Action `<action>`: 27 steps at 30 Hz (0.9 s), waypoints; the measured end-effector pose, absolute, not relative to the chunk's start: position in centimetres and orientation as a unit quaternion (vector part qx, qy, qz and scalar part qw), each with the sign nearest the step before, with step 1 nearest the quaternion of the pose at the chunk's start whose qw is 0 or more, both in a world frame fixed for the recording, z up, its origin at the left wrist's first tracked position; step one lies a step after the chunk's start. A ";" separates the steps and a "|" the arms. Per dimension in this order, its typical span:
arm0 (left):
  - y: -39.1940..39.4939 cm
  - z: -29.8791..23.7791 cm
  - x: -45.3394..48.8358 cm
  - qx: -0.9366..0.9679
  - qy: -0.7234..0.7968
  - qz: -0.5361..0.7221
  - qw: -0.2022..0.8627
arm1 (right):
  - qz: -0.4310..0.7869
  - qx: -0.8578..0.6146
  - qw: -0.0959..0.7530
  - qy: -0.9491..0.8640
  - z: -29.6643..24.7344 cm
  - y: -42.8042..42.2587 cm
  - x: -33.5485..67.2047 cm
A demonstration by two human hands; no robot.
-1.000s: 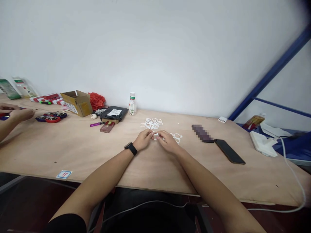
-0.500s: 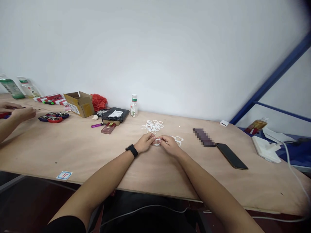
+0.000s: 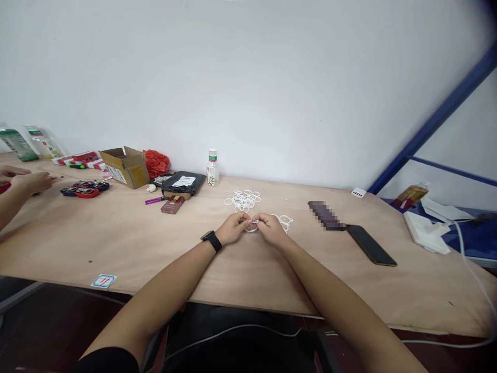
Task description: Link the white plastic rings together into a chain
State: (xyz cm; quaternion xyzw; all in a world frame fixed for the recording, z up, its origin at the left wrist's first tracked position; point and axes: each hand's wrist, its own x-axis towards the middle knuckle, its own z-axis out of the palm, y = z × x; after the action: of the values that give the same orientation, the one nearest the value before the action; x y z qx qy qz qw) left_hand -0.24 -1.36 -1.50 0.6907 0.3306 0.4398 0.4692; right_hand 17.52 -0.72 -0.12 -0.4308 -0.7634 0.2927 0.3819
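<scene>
Left hand and right hand pinched a white ring well in from the front edge of the tabletop, apparently adjusting it. The next move likely needed steadiness.

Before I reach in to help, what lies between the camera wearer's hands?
A white ring, held by left hand and right hand; the head view shows it.

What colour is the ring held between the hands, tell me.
The ring is white, as the head view shows.
</scene>
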 end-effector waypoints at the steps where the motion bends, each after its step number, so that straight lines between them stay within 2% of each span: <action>1: -1.4 -1.5 -0.2 0.706 0.329 0.438 0.448 | 0.277 -0.436 0.378 -0.769 -0.1 -0.6 17.6; 6: -0.7 -1.5 -1.1 0.781 0.393 0.410 0.260 | 0.143 -0.466 0.341 -0.804 0.6 -0.4 18.7; 8: -0.1 -1.8 -1.8 0.805 0.439 0.364 0.162 | 0.079 -0.485 0.336 -0.803 0.9 -0.1 19.6; 10: 0.5 -2.1 -2.3 0.814 0.484 0.302 0.111 | 0.028 -0.510 0.333 -0.793 1.1 0.2 20.5; 13: 1.0 -2.6 -2.6 0.824 0.503 0.240 0.096 | -0.009 -0.551 0.305 -0.777 1.1 0.7 21.6; 16: 1.0 -2.6 -2.5 0.827 0.500 0.245 0.082 | -0.007 -0.566 0.281 -0.775 0.9 1.0 21.9; 20: 0.9 -2.2 -2.6 0.823 0.501 0.258 0.077 | 0.019 -0.535 0.304 -0.788 0.7 0.6 21.1; 27: -0.2 -0.7 -2.1 0.806 0.438 0.383 0.111 | 0.079 -0.439 0.335 -0.830 0.6 -0.4 18.9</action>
State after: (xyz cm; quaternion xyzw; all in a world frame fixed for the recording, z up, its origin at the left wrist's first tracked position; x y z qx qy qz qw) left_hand -2.07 -0.21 -0.73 0.8060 0.4375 0.3830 0.1107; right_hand 18.85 -0.40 0.65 -0.4393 -0.8300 0.0789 0.3346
